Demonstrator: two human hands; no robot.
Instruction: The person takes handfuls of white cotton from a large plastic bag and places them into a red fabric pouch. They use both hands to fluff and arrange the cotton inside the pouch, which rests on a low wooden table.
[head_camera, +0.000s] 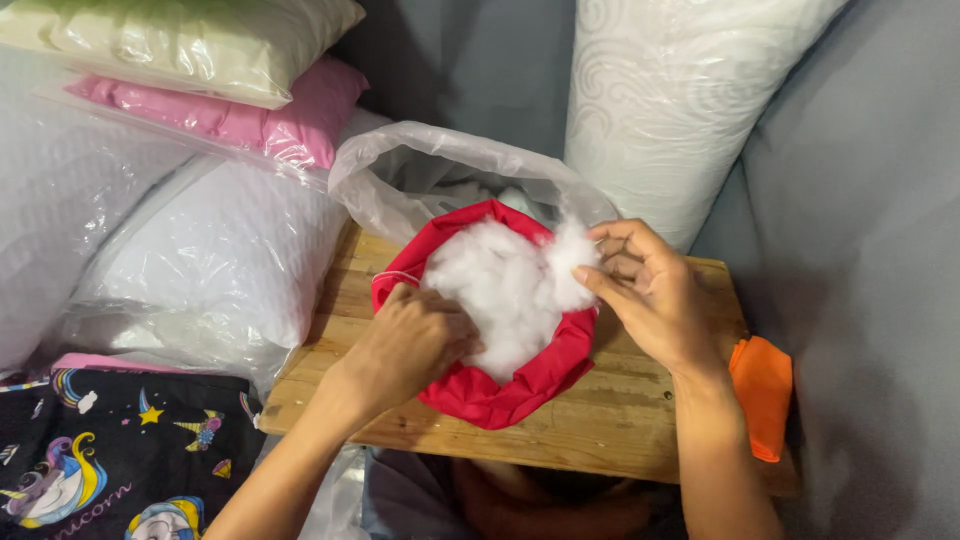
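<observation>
Stuffing (500, 285) in cover (500, 395) on board (620, 420), plastic bag (420, 170) behind, pillows (200, 250) left

The surface (640, 420) is bare wood, unvarnished and matt, with visible grain and darker worn patches near its front edge. At its middle sits a red cloth cover (520, 385), smooth woven fabric with a dull finish, its rim rolled back. Inside it is white fibre stuffing (500, 290), fluffy and loose, wispy where the right hand's (650, 290) fingers (600, 285) pinch it. At the back edge stands a thin translucent plastic bag (420, 175), crinkled and glossy. At the right edge lies orange cloth (765, 390), matt. The pillows beyond the left edge are wrapped in shiny clear plastic film (200, 45).
</observation>
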